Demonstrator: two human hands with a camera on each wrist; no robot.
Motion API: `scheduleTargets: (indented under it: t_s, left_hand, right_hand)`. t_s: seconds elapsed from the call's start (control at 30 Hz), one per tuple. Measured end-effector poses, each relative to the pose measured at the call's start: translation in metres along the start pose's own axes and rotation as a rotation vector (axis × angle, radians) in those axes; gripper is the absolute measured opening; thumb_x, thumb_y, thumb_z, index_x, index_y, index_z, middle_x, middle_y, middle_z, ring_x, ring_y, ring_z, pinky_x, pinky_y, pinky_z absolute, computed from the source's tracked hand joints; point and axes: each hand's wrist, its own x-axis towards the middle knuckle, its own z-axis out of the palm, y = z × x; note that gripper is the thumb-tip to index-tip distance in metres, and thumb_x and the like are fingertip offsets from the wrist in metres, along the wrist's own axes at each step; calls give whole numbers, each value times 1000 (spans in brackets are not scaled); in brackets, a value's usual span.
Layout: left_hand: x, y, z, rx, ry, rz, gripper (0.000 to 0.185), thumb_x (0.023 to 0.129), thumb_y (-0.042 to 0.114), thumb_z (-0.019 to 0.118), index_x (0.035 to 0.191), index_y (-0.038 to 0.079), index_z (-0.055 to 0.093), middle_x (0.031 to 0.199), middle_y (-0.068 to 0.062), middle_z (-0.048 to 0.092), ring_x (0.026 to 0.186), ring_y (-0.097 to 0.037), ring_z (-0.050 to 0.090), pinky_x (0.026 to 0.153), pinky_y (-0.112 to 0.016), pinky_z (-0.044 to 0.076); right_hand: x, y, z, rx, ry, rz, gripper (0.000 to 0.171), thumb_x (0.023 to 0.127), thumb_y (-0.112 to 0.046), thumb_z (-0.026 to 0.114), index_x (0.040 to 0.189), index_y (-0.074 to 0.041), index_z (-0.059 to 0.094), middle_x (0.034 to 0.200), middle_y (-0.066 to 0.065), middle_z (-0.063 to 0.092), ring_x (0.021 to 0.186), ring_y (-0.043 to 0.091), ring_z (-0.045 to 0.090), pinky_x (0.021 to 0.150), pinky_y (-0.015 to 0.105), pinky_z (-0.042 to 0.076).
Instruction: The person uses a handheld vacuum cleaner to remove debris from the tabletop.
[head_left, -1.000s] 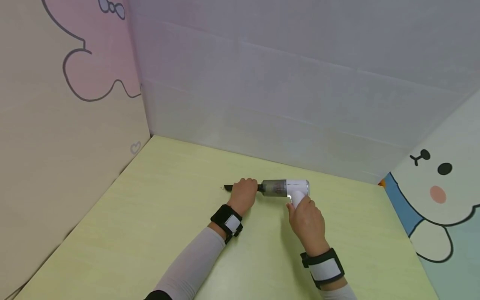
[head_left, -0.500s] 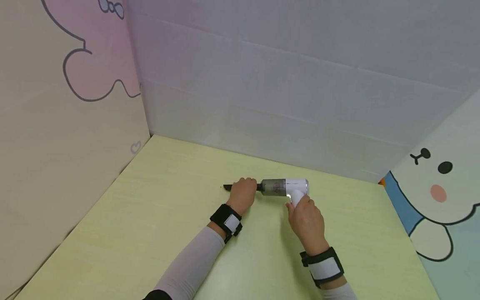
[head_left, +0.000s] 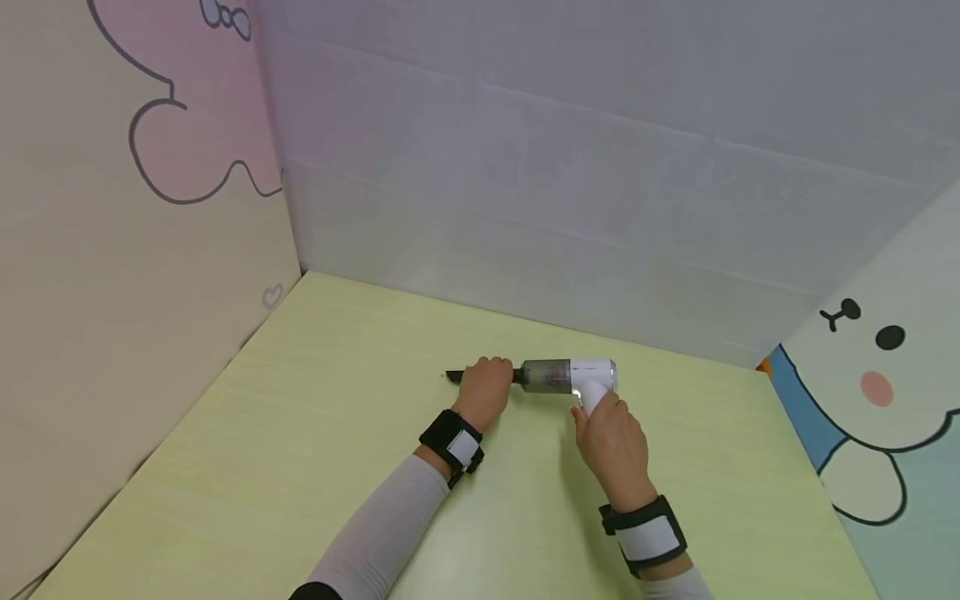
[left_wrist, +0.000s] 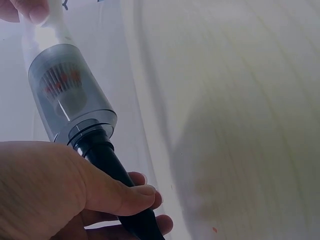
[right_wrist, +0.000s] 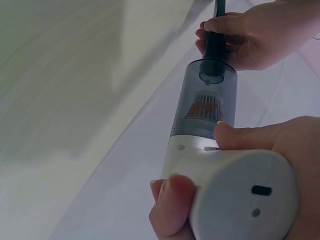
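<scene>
A small handheld vacuum (head_left: 567, 376) with a white body, a smoky clear dust cup (left_wrist: 65, 97) and a black nozzle (head_left: 455, 377) is held level just above the yellow-green table (head_left: 315, 450). My left hand (head_left: 486, 388) grips the black nozzle (left_wrist: 107, 165) close to the dust cup, thumb over it. My right hand (head_left: 611, 442) grips the white handle (right_wrist: 235, 192), thumb against the body. Inside the dust cup (right_wrist: 207, 102) a ribbed filter with orange parts shows. The nozzle tip points left.
Panel walls stand round the table: beige and pink at the left (head_left: 112, 250), grey at the back (head_left: 600, 192), a cartoon face at the right (head_left: 877, 367). A tiny speck lies on the table (head_left: 442, 376) just off the nozzle tip.
</scene>
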Motion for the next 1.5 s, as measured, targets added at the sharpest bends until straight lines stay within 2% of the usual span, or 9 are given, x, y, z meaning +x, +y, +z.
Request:
scheduleTargets:
  t_s: [0.27, 0.53, 0.87, 1.03, 1.23, 1.5]
  left_hand:
    - [-2, 0, -7, 2, -12, -3, 8, 98, 6, 65, 98, 6, 73, 91, -9, 71, 83, -26, 68, 67, -38, 61]
    - [-1, -3, -3, -6, 12, 4, 10, 99, 6, 63, 97, 6, 73, 90, -10, 71, 81, -26, 67, 64, -37, 60]
    - [1, -5, -3, -14, -3, -7, 11, 100, 5, 63, 102, 5, 73, 95, -10, 72, 87, -28, 68, 73, -42, 61]
    - [0, -5, -6, -20, -15, -11, 10, 99, 5, 63, 102, 5, 73, 94, -11, 72, 86, -28, 68, 72, -42, 61]
    - [2, -7, -6, -36, -23, -18, 12, 99, 4, 63, 104, 5, 73, 97, -11, 72, 89, -29, 68, 77, -44, 61]
    - [4, -8, -7, -45, -9, -16, 9, 98, 4, 64, 101, 4, 73, 95, -11, 72, 87, -29, 68, 76, -44, 61]
  right_hand:
    - [1, -2, -1, 0, -16, 13, 49, 94, -25, 74, 97, 18, 52, 73, 24, 57, 55, 34, 60, 46, 45, 52]
    - [2, -4, 1, -1, -31, 25, 49, 94, -25, 73, 98, 19, 53, 74, 24, 58, 56, 34, 61, 47, 45, 53]
    - [5, -5, 2, 6, -32, 26, 49, 94, -26, 73, 99, 19, 52, 75, 25, 58, 57, 35, 61, 47, 46, 53]
    - [5, -5, 3, 2, -20, 17, 49, 94, -26, 74, 98, 19, 52, 75, 25, 58, 57, 35, 61, 47, 46, 53]
    - [6, -6, 5, 0, -19, 20, 50, 93, -26, 74, 98, 19, 53, 75, 25, 58, 57, 35, 61, 47, 46, 53]
    - [10, -5, 7, 13, -41, 39, 50, 95, -27, 73, 98, 19, 52, 75, 24, 57, 57, 34, 60, 47, 45, 52]
